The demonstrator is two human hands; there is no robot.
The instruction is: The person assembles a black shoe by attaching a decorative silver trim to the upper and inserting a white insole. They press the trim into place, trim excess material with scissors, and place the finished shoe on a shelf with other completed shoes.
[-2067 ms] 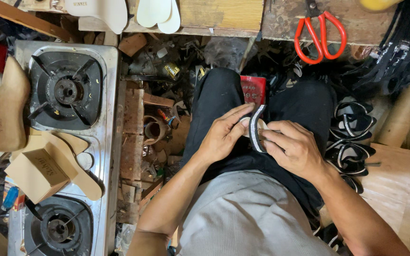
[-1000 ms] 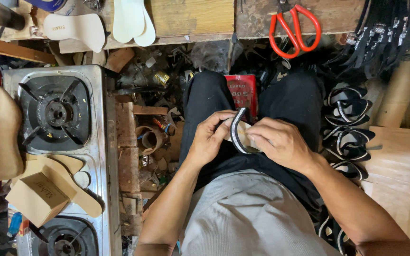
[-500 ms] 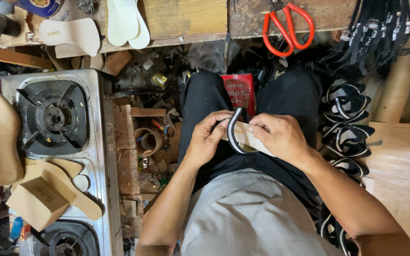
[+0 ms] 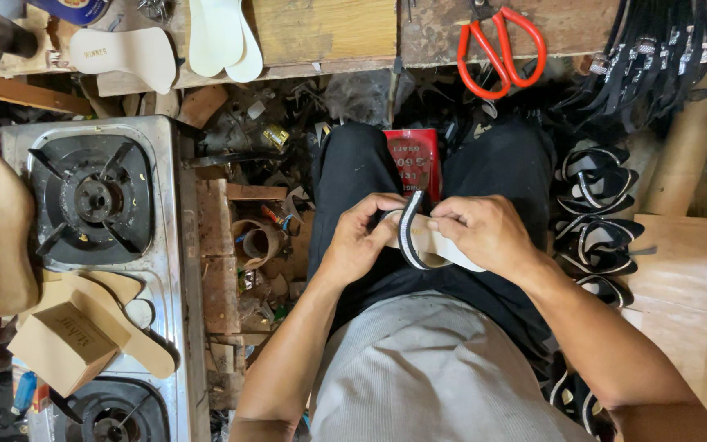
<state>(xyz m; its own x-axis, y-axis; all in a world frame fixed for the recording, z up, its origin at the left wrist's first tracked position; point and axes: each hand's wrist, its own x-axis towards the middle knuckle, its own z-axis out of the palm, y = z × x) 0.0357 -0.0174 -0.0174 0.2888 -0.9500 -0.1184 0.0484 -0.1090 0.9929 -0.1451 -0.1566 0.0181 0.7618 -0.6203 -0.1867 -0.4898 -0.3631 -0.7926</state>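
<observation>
Centre of frame, left hand (image 4: 359,241) and right hand (image 4: 480,232) both pinching a pale insole (image 4: 443,247), black strap (image 4: 408,231) probably looped over it, red scissors (image 4: 499,41) at upper right

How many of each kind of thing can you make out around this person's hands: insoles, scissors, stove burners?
Pale insole held in the left hand and right hand: 1
Pale insoles on the bench: 3
Red-handled scissors: 1
Stove burners: 2
Total: 7
</observation>
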